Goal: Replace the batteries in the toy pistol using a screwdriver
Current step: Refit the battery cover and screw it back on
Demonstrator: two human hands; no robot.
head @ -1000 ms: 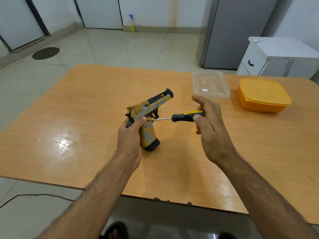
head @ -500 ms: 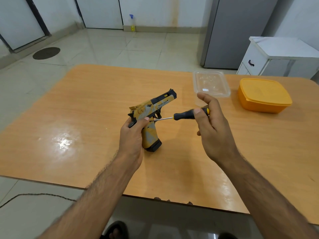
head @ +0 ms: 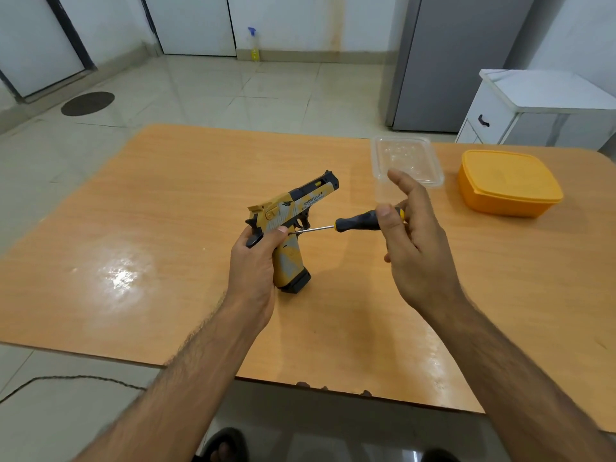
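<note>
Thumb and fingers of the right hand are pinching the black-and-yellow handle of the screwdriver, index finger lifted clear and pointing up toward twelve o'clock, which looks like a light twirling hold for spinning a small screw rather than forcing it. The steel shaft runs out toward nine o'clock and its tip meets the side of the toy pistol just above the grip, right beside the left thumb; whether it is seated in a screw head I cannot tell from here, too small. Over on the other side, the left hand is wrapped tight around the back of the grip, fingers curled round it, holding the yellow-and-grey pistol upright with its black base planted on the counter and the muzzle angled toward one o'clock. That bracing makes sense: the counter takes the push, so the tip should stay put. My guess is the battery cover screw is what is being worked, and the cover is not off yet. Out at one o'clock, near the far edge, a clear plastic tub sits open, handy for a loose screw, and at two o'clock a lidded orange box stands just beside it.
</note>
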